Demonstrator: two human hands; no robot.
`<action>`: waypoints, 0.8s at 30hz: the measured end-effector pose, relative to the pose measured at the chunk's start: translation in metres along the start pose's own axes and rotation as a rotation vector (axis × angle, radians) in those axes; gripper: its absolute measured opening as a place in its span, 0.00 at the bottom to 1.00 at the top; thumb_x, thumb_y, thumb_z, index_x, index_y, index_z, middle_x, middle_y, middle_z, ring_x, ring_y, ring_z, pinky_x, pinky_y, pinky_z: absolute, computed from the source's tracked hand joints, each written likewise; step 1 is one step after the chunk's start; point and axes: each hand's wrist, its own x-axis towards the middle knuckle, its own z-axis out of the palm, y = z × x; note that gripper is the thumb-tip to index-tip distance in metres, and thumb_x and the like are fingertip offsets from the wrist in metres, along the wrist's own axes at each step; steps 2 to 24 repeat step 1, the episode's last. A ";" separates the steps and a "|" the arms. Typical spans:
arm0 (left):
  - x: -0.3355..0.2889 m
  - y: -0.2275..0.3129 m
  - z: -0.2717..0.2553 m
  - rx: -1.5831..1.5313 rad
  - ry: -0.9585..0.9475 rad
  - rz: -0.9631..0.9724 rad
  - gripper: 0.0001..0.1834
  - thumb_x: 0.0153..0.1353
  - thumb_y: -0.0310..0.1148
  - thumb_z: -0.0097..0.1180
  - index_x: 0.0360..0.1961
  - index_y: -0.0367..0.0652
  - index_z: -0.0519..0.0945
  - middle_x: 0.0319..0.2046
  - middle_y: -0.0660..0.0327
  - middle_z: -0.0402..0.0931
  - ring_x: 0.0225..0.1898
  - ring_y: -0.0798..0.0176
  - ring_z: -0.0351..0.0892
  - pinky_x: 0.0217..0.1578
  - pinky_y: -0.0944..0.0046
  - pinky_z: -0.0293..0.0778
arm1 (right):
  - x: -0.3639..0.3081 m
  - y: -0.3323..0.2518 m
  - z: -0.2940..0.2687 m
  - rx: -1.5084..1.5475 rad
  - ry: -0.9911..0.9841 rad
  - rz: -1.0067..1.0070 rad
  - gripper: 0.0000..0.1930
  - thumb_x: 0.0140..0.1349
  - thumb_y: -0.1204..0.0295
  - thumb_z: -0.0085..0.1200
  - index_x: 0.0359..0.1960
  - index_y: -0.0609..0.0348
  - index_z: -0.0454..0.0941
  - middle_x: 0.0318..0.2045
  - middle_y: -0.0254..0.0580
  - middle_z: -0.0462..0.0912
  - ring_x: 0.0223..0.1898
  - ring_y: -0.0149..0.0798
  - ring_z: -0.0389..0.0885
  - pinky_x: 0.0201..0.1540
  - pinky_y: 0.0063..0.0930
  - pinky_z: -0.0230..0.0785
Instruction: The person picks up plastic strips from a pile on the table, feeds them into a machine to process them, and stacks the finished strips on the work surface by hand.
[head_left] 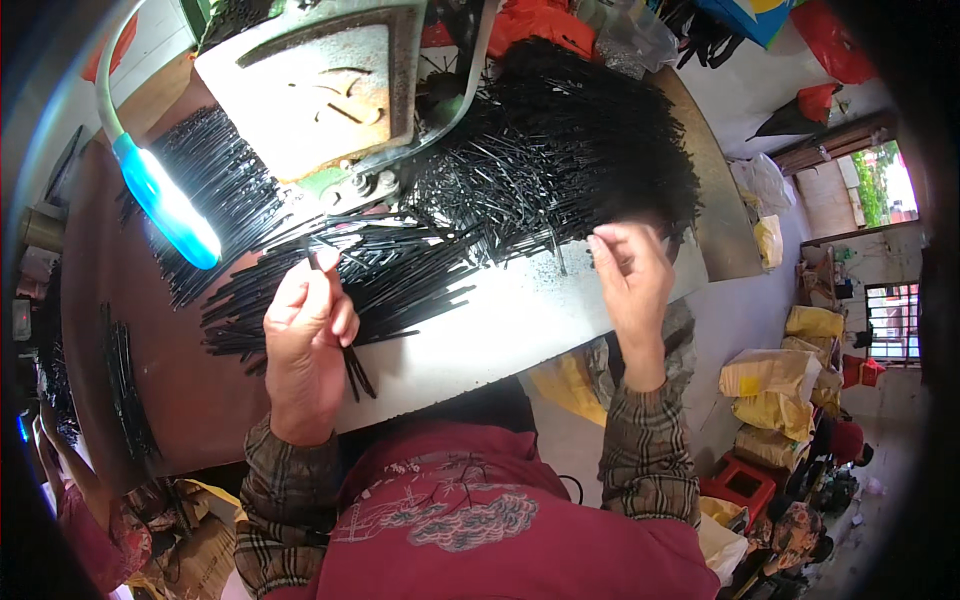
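Person seen from above, both forearms entering from the lower edge. Left hand [308, 318] and right hand [632, 275] bare: no gloves, no rings or watch visible. Plaid shirt sleeves [648, 452] in brown, tan and dark checks with thin reddish lines, reaching the wrists, cuffs bunched and rumpled. Over the shirt, a dark red sleeveless top [520, 540] covering chest and lap, with a pale line-drawn printed design [450, 505] across the front, partly grey and mottled, detail too small to read.
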 end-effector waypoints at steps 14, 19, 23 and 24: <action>0.005 -0.004 0.000 0.035 -0.028 0.006 0.17 0.66 0.34 0.54 0.53 0.39 0.72 0.32 0.68 0.67 0.26 0.73 0.63 0.26 0.72 0.60 | 0.006 0.004 -0.006 -0.143 -0.010 -0.053 0.04 0.59 0.76 0.59 0.36 0.57 0.81 0.36 0.36 0.81 0.25 0.30 0.78 0.27 0.18 0.71; 0.005 -0.004 0.000 0.035 -0.028 0.006 0.17 0.66 0.34 0.54 0.53 0.39 0.72 0.32 0.68 0.67 0.26 0.73 0.63 0.26 0.72 0.60 | 0.006 0.004 -0.006 -0.143 -0.010 -0.053 0.04 0.59 0.76 0.59 0.36 0.57 0.81 0.36 0.36 0.81 0.25 0.30 0.78 0.27 0.18 0.71; 0.005 -0.004 0.000 0.035 -0.028 0.006 0.17 0.66 0.34 0.54 0.53 0.39 0.72 0.32 0.68 0.67 0.26 0.73 0.63 0.26 0.72 0.60 | 0.006 0.004 -0.006 -0.143 -0.010 -0.053 0.04 0.59 0.76 0.59 0.36 0.57 0.81 0.36 0.36 0.81 0.25 0.30 0.78 0.27 0.18 0.71; 0.005 -0.004 0.000 0.035 -0.028 0.006 0.17 0.66 0.34 0.54 0.53 0.39 0.72 0.32 0.68 0.67 0.26 0.73 0.63 0.26 0.72 0.60 | 0.006 0.004 -0.006 -0.143 -0.010 -0.053 0.04 0.59 0.76 0.59 0.36 0.57 0.81 0.36 0.36 0.81 0.25 0.30 0.78 0.27 0.18 0.71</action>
